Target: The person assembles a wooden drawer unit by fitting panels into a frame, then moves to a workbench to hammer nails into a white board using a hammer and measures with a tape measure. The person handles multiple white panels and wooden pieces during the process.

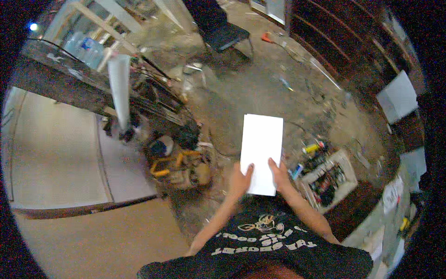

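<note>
While left hand [240, 180] clasps white panel [261, 144] at left edge, right hand [280, 176] clasps opposite edge; 2 thumbs [250, 172] on top, other fingers' curl unclear. Cluttered box [349, 167]: right of panel.

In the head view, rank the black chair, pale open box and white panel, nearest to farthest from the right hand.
1. White panel, in the right hand's grip.
2. Pale open box, to the hand's right.
3. Black chair, far ahead, slightly left.

Cluttered workshop floor [260, 86] bears a black chair [231, 37] at twelve o'clock and a pale box [349, 168] at four.
</note>
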A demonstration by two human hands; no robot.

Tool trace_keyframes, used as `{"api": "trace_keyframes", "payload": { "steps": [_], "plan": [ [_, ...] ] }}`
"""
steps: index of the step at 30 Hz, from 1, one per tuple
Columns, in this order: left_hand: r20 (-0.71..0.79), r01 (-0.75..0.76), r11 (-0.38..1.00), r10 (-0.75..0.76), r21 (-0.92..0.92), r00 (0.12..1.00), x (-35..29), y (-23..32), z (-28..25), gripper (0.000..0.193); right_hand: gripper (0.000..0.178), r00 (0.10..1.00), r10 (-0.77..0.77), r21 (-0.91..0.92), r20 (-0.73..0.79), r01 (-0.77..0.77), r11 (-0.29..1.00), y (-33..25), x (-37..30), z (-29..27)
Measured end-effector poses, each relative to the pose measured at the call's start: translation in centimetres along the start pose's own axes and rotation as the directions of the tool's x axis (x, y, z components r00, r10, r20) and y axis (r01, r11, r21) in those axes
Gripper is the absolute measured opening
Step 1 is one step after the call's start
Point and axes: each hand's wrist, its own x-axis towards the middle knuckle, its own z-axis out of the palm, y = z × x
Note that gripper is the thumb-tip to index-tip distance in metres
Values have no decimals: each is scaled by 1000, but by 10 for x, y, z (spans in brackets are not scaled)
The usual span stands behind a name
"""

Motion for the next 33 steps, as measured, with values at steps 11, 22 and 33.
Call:
{"api": "trace_keyframes", "payload": {
  "steps": [11, 22, 33],
  "plan": [
    [105, 27, 874, 28, -486, 994, 272, 77, -95, 56, 58, 733, 314, -67, 604, -346, 936, -141, 315, 115],
    [-285, -175, 513, -142, -840, 948, 597, 101, -235, 39, 59, 777, 301, -481, 553, 3, 876, -279, 591, 361],
    [30, 137, 485, -221, -864, 975, 974, 33, -338, 67, 46, 918, -41, -627, 394, 302, 718, -377, 815, 613]
  ]
}}
